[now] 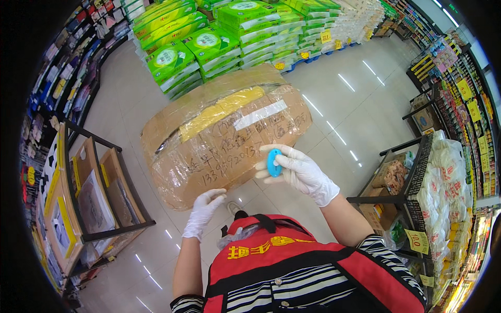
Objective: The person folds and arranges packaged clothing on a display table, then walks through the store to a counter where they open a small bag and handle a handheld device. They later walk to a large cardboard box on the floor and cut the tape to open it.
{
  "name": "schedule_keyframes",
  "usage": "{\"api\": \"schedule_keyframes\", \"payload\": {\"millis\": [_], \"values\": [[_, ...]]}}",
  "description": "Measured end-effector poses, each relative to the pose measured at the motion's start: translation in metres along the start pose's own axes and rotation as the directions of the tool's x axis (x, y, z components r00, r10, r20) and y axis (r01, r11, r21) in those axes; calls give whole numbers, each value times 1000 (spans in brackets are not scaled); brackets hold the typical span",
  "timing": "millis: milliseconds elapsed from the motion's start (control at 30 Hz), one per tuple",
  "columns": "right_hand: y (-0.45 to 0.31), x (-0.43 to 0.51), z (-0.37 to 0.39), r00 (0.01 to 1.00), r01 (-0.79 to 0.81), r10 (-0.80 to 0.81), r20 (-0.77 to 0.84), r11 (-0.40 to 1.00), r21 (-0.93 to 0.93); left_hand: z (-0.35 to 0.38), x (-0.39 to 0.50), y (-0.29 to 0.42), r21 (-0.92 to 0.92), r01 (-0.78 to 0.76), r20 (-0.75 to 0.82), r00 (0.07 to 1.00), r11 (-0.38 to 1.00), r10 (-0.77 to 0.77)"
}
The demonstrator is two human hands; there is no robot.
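Observation:
A large cardboard carton [223, 156], wrapped in clear tape, lies before me. A long dark gap runs along its top, with a strip of yellow tape [223, 113] beside it. My right hand [299, 168], in a white glove, holds a small blue oval tool [274, 162], seemingly a mini box cutter, between thumb and fingers above the carton's near right side. No blade can be made out. My gloved left hand [205, 211] is at the carton's near edge, thumb and forefinger slightly apart, with nothing visible in it. Whether it touches the cardboard is unclear.
Green packs of tissue [213, 43] are stacked just beyond the carton. A rack of boards [94, 195] stands at left, and a shelf with bagged goods [438, 199] at right. Glossy floor tiles [328, 105] lie between them. Handwriting covers the carton's side.

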State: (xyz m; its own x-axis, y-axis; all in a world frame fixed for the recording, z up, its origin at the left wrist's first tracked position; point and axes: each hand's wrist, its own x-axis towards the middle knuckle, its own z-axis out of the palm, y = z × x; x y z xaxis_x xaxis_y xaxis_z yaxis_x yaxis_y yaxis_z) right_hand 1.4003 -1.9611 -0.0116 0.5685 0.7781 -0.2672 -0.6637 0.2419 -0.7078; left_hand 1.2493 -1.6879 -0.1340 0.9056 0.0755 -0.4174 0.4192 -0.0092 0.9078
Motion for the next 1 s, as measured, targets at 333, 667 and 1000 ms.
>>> {"api": "schedule_keyframes", "payload": {"millis": [333, 667, 1000], "values": [[5, 88, 10, 996, -75, 63, -61, 973, -220, -31, 43, -25, -87, 123, 55, 991, 989, -118], [58, 165, -34, 829, -428, 551, -89, 525, -735, -90, 33, -96, -220, 278, -499, 791, 935, -353], [107, 295, 1, 797, -282, 581, -164, 119, -952, -232, 98, -211, -393, 254, -727, 503, 884, -468]]}}
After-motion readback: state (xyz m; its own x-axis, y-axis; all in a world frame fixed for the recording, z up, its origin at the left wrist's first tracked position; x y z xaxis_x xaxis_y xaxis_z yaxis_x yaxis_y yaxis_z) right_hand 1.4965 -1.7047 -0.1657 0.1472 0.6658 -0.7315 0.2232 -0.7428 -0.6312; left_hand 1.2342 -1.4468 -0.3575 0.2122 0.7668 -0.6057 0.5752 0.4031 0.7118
